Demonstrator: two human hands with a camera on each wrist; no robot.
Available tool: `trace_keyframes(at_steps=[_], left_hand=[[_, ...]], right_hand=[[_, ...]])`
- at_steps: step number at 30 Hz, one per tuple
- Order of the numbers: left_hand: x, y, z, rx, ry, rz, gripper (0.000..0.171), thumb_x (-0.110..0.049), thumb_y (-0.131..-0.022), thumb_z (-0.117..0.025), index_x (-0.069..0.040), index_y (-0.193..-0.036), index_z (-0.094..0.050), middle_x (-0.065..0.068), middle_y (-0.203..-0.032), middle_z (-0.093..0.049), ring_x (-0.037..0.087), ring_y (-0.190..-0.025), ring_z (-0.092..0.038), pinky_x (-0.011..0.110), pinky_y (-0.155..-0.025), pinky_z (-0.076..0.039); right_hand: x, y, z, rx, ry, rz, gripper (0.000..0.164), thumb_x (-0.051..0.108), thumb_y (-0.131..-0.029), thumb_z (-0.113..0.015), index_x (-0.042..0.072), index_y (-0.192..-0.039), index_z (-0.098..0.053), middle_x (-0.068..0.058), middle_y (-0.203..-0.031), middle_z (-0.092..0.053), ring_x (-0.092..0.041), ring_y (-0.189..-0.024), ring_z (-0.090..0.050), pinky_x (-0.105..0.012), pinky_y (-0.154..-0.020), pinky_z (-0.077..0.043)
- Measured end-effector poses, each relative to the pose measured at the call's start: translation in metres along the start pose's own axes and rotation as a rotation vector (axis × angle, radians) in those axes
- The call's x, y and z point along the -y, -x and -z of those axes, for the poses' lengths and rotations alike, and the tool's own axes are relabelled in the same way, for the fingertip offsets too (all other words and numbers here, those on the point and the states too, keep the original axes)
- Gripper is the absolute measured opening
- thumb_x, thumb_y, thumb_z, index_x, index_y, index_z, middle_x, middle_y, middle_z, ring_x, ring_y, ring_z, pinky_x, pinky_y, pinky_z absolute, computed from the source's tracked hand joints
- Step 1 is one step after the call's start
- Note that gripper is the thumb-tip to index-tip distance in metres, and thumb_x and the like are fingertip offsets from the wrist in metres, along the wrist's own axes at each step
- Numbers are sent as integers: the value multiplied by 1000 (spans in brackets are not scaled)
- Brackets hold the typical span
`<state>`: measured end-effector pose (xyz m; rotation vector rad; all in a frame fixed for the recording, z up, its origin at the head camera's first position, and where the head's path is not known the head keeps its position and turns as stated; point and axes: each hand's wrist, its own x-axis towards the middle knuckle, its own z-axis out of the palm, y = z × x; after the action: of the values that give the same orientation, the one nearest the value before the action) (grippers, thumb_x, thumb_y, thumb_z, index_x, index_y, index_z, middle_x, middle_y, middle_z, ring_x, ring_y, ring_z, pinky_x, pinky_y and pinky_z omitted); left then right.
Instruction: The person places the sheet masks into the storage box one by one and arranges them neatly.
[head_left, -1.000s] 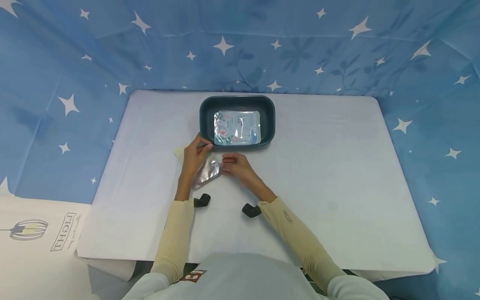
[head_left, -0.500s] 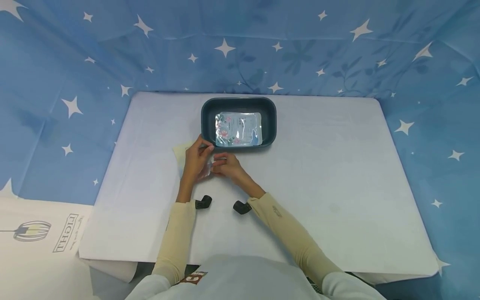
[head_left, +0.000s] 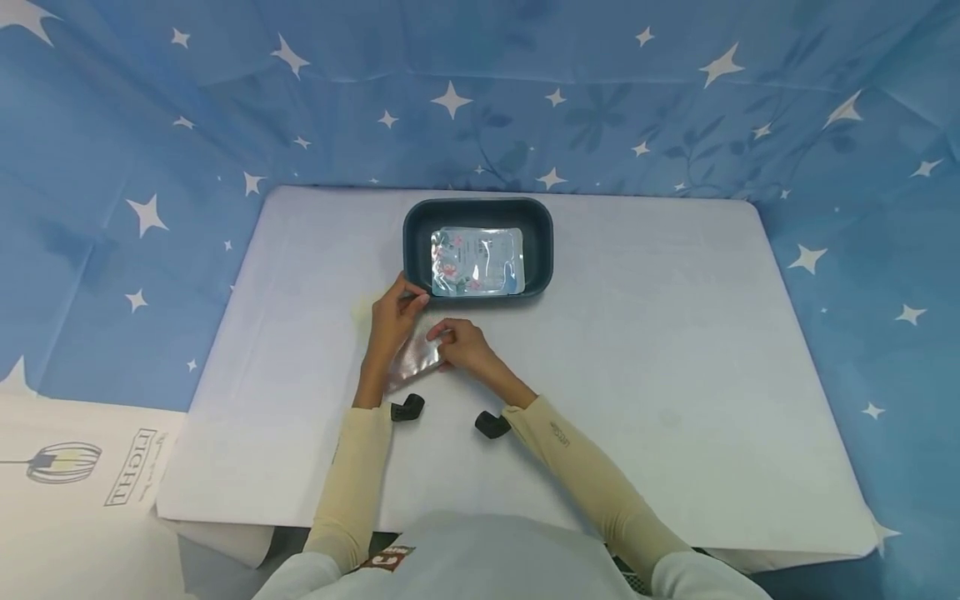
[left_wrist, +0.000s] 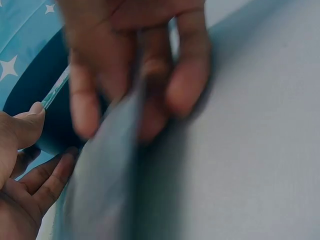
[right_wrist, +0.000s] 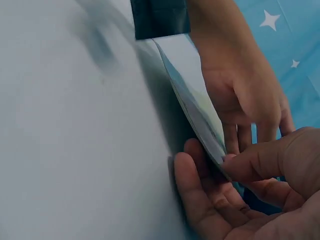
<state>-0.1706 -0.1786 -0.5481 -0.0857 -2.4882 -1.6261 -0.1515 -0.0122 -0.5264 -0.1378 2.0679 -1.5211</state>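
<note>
In the head view, my left hand [head_left: 392, 321] holds the front left corner of a dark teal tray [head_left: 542, 287]. Its thumb and bent fingers are at the rim. My right hand [head_left: 467, 346] pinches the edge of a second foil packet [head_left: 412, 360], silvery on the side that shows; a pale yellow corner sticks out left of my left wrist. From the right wrist, the thumb presses this packet [right_wrist: 192, 107] against the fingers, and it stands tilted up off the table. A shiny blue floral foil packet [head_left: 478, 262] lies in the tray.
A white cloth covers the table [head_left: 660, 350]. Blue curtains [head_left: 600, 100] with white stars hang behind and beside it. Beige cloth [head_left: 67, 492] printed with a whisk-like drawing is at the lower left. Black wrist cameras [head_left: 407, 407] jut from both sleeves.
My right hand moved left toward the left wrist, then slightly back toward me and right, now pinching the packet's edge. The silvery side shows again. My left hand stays at the tray.
</note>
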Motion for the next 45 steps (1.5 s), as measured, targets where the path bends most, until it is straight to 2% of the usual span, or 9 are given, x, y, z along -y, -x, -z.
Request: trace_keyframes(at_steps=[5, 11, 15, 21, 25, 27, 30, 35, 45], left_hand=[[0, -2, 3, -28, -25, -22, 21, -22, -93, -65, -4, -105, -62, 16, -130, -62, 35, -112, -66, 35, -95, -57], [-1, 1, 4, -23, -25, -42, 21, -19, -93, -65, -1, -103, -60, 14, -147, -49, 36, -115, -65, 34, -94, -57], [0, 1, 3, -23, -22, -43, 22, -20, -93, -66, 0, -102, -59, 13, -143, -53, 35, -115, -65, 33, -95, -57], [2, 2, 1, -20, -24, -30, 22, -21, -93, -66, -2, -103, -59, 13, -140, -55, 34, -115, -65, 34, -96, -57], [2, 4, -1, -28, -21, -36, 22, -21, -93, -66, -1, -102, -59, 14, -137, -57, 34, -115, -65, 35, -96, -56], [2, 5, -1, -31, -18, -40, 22, -19, -93, -66, 0, -101, -59, 14, -138, -56, 35, -114, -65, 35, -96, -57], [1, 6, -2, -36, -17, -24, 19, -17, -93, -66, -1, -100, -59, 14, -139, -56, 35, -114, -66, 34, -95, -57], [-1, 5, -3, -35, -19, 0, 17, -16, -94, -66, -2, -101, -59, 14, -136, -58, 34, -113, -66, 34, -94, -57], [-4, 4, -5, -27, -17, -9, 20, -19, -94, -66, -1, -101, -59, 14, -142, -53, 35, -115, -65, 35, -96, -57]], right_hand=[[-9, 8, 19, -25, -3, -7, 31, -9, -87, -42, -3, -105, -67, -8, -80, -59, -17, -62, -61, -31, -60, -63], [-16, 15, 41, -160, 104, 18, 12, 9, -91, -63, 0, -97, -68, -14, -101, -67, -20, -81, -64, -28, -65, -62], [-22, 18, 49, -244, 193, 60, 30, 21, -82, -80, 3, -100, -65, -13, -109, -67, -25, -96, -61, -30, -79, -56], [-25, 22, 55, -260, 174, 37, 59, 18, -75, -85, 3, -123, -54, -17, -129, -59, -30, -120, -54, -39, -104, -47], [-25, 23, 60, -220, 96, -35, 54, 16, -77, -84, 1, -121, -57, -16, -118, -63, -23, -100, -61, -29, -85, -54], [-26, 24, 64, -192, 47, -60, 49, 14, -78, -82, -1, -117, -58, -14, -108, -64, -19, -86, -62, -24, -70, -53], [-28, 26, 69, -164, -1, -56, 41, 11, -79, -80, -3, -113, -60, -10, -96, -64, -14, -75, -59, -20, -61, -50], [-32, 29, 78, -175, 23, -11, 34, 10, -79, -78, -1, -107, -63, -6, -91, -63, -13, -76, -54, -20, -65, -46], [-21, 44, 104, -117, 204, 72, 34, 18, -84, -76, 3, -112, -63, -11, -106, -67, -22, -94, -58, -33, -85, -52]])
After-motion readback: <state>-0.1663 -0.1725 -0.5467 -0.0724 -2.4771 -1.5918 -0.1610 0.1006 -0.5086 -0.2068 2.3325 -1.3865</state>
